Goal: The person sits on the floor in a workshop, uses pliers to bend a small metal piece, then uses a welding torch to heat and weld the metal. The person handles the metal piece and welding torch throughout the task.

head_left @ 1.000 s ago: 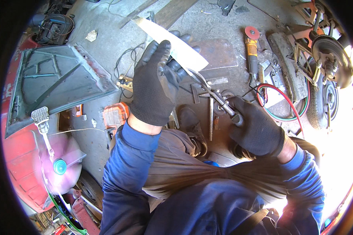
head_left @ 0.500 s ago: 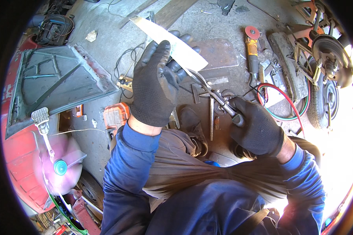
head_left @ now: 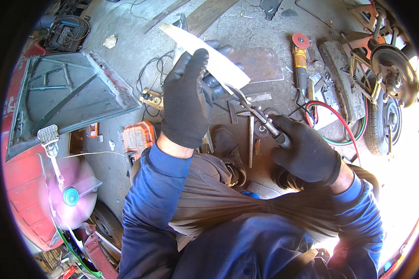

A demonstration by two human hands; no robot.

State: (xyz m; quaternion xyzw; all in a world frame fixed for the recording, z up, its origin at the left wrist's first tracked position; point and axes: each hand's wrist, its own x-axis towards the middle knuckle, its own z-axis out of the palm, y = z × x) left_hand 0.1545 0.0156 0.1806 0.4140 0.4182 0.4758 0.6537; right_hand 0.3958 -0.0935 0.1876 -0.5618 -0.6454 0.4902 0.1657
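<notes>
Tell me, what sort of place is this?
It looks like a vehicle repair workshop, perhaps a body shop. An angle grinder lies on the grey floor, and at the right are a wheel and what seems to be a brake disc and hub.

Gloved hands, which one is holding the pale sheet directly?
The left hand, thumb across the pale sheet; the right hand instead grips a metal tool.

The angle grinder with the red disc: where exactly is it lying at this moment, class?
The grinder lies in the head view's upper right, between the flat brown plate and the long slab, above the right hand in the picture.
</notes>
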